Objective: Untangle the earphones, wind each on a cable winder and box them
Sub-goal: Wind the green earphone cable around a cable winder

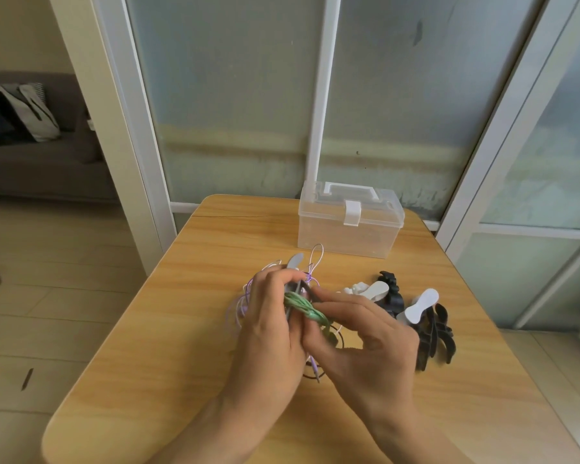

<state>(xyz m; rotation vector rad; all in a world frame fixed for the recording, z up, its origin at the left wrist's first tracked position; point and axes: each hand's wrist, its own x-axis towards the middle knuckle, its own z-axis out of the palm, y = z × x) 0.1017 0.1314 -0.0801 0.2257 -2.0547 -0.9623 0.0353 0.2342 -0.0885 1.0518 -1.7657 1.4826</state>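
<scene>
In the head view, a grey cable winder [295, 262] is held upright at the centre of the frame by the left hand [268, 316], whose fingers are curled round its lower part. Green earphone cable [302, 306] is wrapped in several turns across the winder's waist. The right hand [362, 329] is pinching the green cable just beside the winder, with its remaining fingers loosely bent.

The turns look bunched and uneven, so a slackened pinch could probably let them slip off the waist and spring loose. Purple earphone cable [310, 274] is knotted close behind the winder, and white cable [238, 313] lies in loops under the left hand; either could be caught into the winding, and the purple knot may tighten if pulled.

Spare winders [416, 309], white and black, are piled right of centre on the table [148, 346]. The clear box [349, 226] stands above centre with its lid latched, apart from the hands.
</scene>
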